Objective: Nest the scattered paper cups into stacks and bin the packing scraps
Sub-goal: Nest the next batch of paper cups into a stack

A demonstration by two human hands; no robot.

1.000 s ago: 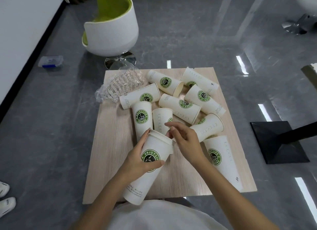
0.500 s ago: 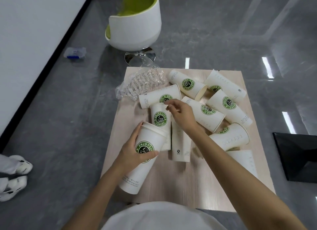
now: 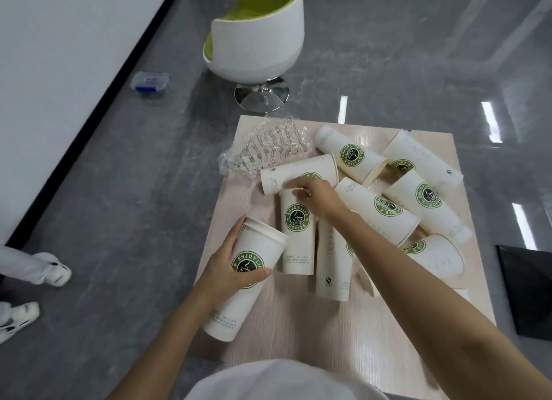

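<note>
White paper cups with green logos lie scattered on a pale wooden table (image 3: 298, 325). My left hand (image 3: 227, 268) grips a nested stack of cups (image 3: 245, 280), tilted, over the table's near left. My right hand (image 3: 316, 195) pinches the far end of a lying cup (image 3: 297, 232) in the middle. Just behind it lies another cup (image 3: 298, 174) on its side. Several more cups (image 3: 379, 208) lie to the right. A crumpled clear plastic wrapper (image 3: 265, 148) with printed text sits at the far left corner.
A white and green tub chair (image 3: 257, 35) on a chrome foot stands beyond the table. A small clear box (image 3: 149, 81) lies on the grey floor by the wall. Someone's white shoes (image 3: 50, 268) are at the left. A black base (image 3: 525, 289) is at the right.
My right hand has moved away from the stack's rim and forward to the far end of a lying cup. The left hand keeps hold of the stack. The camera view has shifted left.
</note>
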